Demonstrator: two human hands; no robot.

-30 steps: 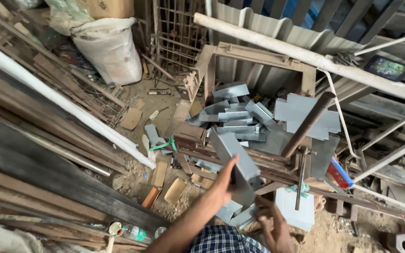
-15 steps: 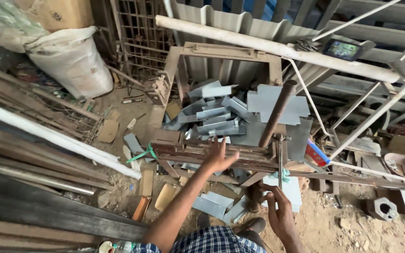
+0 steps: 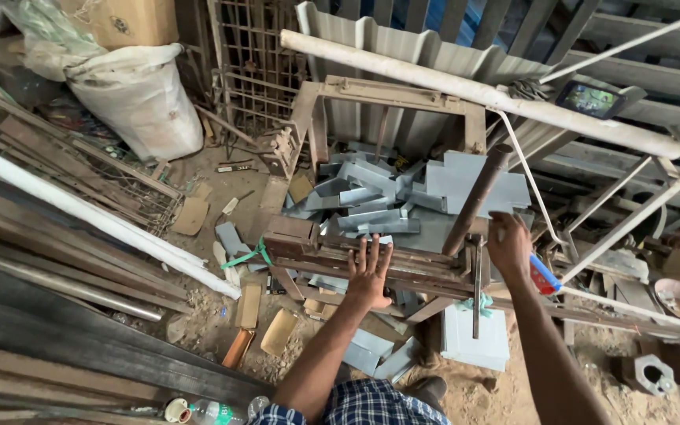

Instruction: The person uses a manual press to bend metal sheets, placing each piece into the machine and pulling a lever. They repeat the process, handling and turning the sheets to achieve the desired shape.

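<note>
Here, at the far left, long metal bars and a white pipe [image 3: 96, 216] lie slanting across the dirt floor, with a bulging white sack [image 3: 139, 98] standing behind them by a rusty grille. Scraps of cardboard and a few grey offcuts are scattered on the ground near a plastic bottle [image 3: 210, 412] at the bottom edge. In the middle stands a rusty steel bending frame [image 3: 332, 252], a green cord tied at its left corner. The left hand [image 3: 371, 274] lies flat on the frame's front bars, fingers spread open, the fingertips touching a grey sheet-metal piece [image 3: 371, 238] that sits on the frame's edge. Just behind it, inside the frame, a heap of bent grey sheet-metal pieces [image 3: 379, 197] is piled up. To the right, a rusty lever bar [image 3: 478, 197] rises slanted from the frame. The right hand [image 3: 509, 248] reaches up beside the lever's lower end; whether it grips anything I cannot tell. Corrugated sheeting and thin white rods fill the right side.
</note>
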